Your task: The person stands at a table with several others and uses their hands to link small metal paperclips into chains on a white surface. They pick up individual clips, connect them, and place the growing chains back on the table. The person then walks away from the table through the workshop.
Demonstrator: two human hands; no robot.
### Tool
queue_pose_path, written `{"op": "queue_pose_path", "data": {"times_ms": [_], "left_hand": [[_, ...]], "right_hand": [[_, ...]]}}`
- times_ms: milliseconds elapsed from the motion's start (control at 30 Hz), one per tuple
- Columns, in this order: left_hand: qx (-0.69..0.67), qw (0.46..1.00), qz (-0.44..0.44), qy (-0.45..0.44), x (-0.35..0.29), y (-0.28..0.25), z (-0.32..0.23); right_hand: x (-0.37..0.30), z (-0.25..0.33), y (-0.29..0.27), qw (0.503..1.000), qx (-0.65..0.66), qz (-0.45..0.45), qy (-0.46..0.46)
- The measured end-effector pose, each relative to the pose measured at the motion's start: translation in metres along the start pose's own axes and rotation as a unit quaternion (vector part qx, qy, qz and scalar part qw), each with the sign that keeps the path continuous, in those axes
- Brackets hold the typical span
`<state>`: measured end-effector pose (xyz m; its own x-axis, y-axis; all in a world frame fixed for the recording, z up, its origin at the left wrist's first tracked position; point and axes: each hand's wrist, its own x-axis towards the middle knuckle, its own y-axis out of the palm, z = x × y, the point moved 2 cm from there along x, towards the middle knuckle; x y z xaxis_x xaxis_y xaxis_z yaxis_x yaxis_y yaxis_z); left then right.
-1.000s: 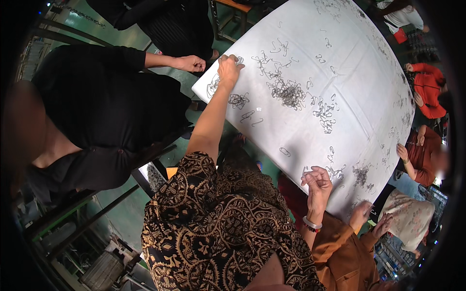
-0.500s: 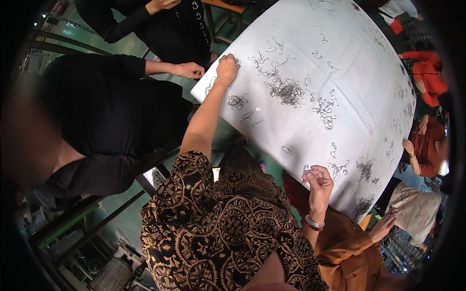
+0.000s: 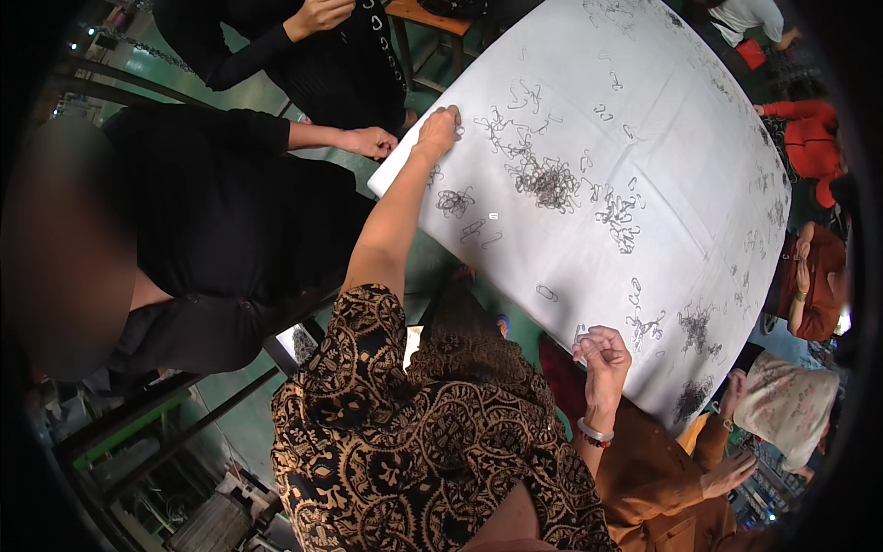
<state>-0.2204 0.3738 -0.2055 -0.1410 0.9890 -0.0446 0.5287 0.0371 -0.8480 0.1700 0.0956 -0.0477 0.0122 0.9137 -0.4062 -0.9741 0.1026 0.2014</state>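
My left hand (image 3: 440, 131) is over the left side of the white-covered table (image 3: 589, 262), its fingers curled closed; a small shiny bit shows at the fingertips, too small to name. Near the table's front edge, my right hand (image 3: 603, 357) pinches a small metal wire hook (image 3: 580, 333) between thumb and fingers. Between my hands lie a dense pile of dark wire hooks (image 3: 549, 187), a smaller cluster (image 3: 454, 202) and a single oval loop (image 3: 546, 293). A tiny white piece (image 3: 494, 216) sits by the smaller cluster.
At my left, a person in black (image 3: 221, 239) has a hand (image 3: 372, 143) at the table's edge. A person in brown (image 3: 658, 469) is close on my right. More hooks (image 3: 622, 221) are scattered across the table, and other people stand along its far right side.
The whole view has shifted slightly. My hands keep nearly the same poses. On the right, the hands of the person in brown have moved apart.
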Motion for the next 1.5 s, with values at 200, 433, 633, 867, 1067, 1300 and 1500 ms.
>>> {"op": "queue_pose_path", "data": {"times_ms": [200, 433, 633, 867, 1067, 1300, 1500], "left_hand": [[-0.100, 0.995, -0.027, 0.000, 0.004, 0.016, 0.012], [-0.863, 0.477, 0.089, -0.140, -0.031, 0.014, -0.048], [-0.887, 0.395, 0.194, -0.140, -0.081, 0.044, -0.126], [-0.866, 0.335, 0.348, -0.127, -0.138, 0.044, -0.199], [-0.845, 0.309, 0.413, -0.140, -0.168, 0.092, -0.214], [-0.493, 0.839, 0.224, -0.058, -0.177, 0.158, -0.221], [-0.216, 0.967, -0.004, 0.136, -0.150, 0.122, -0.165]], "right_hand": [[-0.005, 0.001, -0.001, 0.999, -0.008, -0.023, -0.020], [0.001, 0.000, 0.008, 0.997, 0.072, -0.017, -0.007], [0.009, -0.003, 0.011, 0.998, 0.067, 0.012, -0.002], [0.008, -0.008, -0.013, 0.995, 0.096, -0.013, -0.002], [-0.009, -0.014, -0.042, 0.992, 0.122, -0.043, -0.011], [-0.017, -0.031, -0.059, 0.988, 0.131, -0.083, -0.011], [-0.015, -0.036, -0.062, 0.986, 0.143, -0.083, -0.012]]}}
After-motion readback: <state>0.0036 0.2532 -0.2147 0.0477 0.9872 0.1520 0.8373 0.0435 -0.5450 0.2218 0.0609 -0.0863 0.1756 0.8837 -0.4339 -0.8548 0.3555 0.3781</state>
